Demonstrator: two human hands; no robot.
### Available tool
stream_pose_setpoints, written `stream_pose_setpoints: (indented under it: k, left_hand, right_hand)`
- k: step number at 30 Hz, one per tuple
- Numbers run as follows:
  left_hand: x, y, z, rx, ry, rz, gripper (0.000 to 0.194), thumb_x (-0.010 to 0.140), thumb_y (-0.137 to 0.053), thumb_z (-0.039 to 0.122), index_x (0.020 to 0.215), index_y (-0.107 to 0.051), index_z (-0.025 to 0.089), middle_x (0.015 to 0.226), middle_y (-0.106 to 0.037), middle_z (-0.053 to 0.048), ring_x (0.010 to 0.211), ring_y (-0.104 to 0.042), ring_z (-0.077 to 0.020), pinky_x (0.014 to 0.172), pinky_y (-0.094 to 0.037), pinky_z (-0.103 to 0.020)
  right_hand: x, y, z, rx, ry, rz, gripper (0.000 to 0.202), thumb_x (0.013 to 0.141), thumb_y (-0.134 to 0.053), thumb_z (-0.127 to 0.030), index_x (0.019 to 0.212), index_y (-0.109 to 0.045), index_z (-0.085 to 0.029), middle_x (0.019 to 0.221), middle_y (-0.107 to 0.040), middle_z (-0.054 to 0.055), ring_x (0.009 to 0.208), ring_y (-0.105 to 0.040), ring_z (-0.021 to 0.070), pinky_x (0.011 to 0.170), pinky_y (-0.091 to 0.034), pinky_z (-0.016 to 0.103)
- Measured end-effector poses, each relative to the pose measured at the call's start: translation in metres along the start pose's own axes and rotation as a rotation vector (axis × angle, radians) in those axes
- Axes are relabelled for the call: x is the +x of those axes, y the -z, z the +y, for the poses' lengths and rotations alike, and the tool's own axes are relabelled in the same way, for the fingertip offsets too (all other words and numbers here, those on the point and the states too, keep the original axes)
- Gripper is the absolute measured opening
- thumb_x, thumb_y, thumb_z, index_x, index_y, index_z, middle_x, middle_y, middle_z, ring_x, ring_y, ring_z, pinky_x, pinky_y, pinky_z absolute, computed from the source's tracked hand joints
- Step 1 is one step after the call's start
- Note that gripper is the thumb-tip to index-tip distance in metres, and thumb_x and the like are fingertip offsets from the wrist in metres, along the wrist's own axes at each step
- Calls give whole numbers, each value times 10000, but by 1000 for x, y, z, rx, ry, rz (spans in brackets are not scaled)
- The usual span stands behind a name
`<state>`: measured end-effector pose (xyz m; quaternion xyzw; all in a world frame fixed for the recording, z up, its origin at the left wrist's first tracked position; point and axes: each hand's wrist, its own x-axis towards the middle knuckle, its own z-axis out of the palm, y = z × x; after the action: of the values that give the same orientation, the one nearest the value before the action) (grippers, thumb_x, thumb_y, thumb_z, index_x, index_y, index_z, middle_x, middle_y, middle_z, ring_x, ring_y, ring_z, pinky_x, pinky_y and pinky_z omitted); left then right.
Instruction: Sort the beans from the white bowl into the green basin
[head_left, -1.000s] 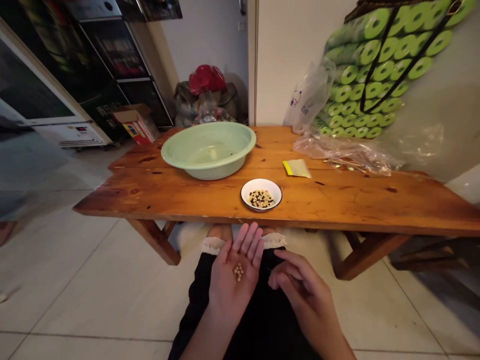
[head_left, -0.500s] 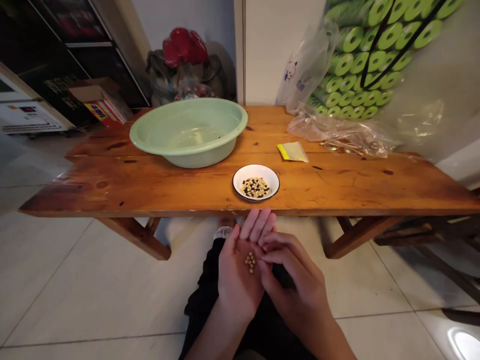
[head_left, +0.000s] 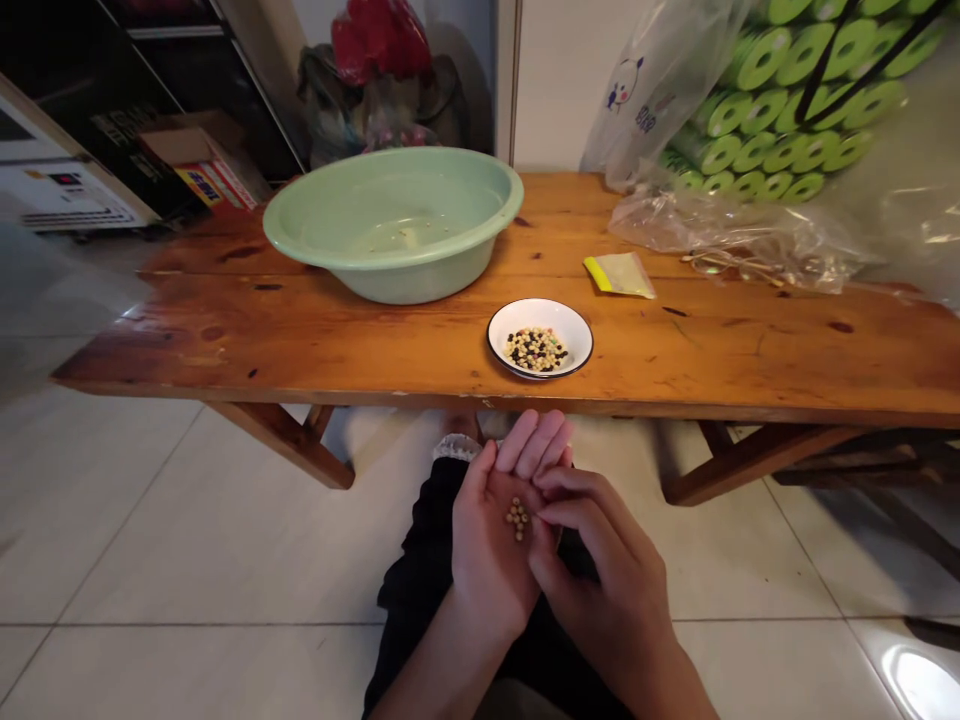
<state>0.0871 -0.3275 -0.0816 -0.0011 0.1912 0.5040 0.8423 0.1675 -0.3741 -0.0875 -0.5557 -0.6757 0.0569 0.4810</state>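
Observation:
My left hand (head_left: 495,545) lies palm up and cupped in front of the bench, holding a small cluster of round beige beads (head_left: 517,517). My right hand (head_left: 611,560) rests against its side, the thumb and bent fingers pinched together by the palm. Whatever is between those fingertips is hidden. Just beyond my fingers, a white dish with a dark rim (head_left: 576,340) stands near the bench's front edge. Inside it are mixed beads (head_left: 535,349), cream and black with a few coloured ones.
A large pale green basin (head_left: 416,275) stands on the wooden bench (head_left: 375,360), left of the dish. To the right lie a small yellow-edged packet (head_left: 621,274) and clear plastic wrap (head_left: 727,235). Behind them is a bag of green rolls (head_left: 787,110). An open carton (head_left: 202,165) sits at back left.
The view has tilted down and shifted a little left, so the bench and dish appear higher and further right. My hands keep the same pose with the beads in the left palm.

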Motion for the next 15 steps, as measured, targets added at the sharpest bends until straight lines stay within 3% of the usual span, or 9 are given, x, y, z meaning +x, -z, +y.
stream_pose_setpoints:
  k: [15]
  left_hand:
    - [-8,1,-1,18,-35,45,431,958,-328,322,1043,-707,133,1118,-718,-74,1085,-641,-146,963,-480,-238]
  right_hand:
    - [-10,-5,-3,-21,-29,-34,125,806,-545,-26,831,-560,-148,990,-593,76,923,-582,131,806,-511,260]
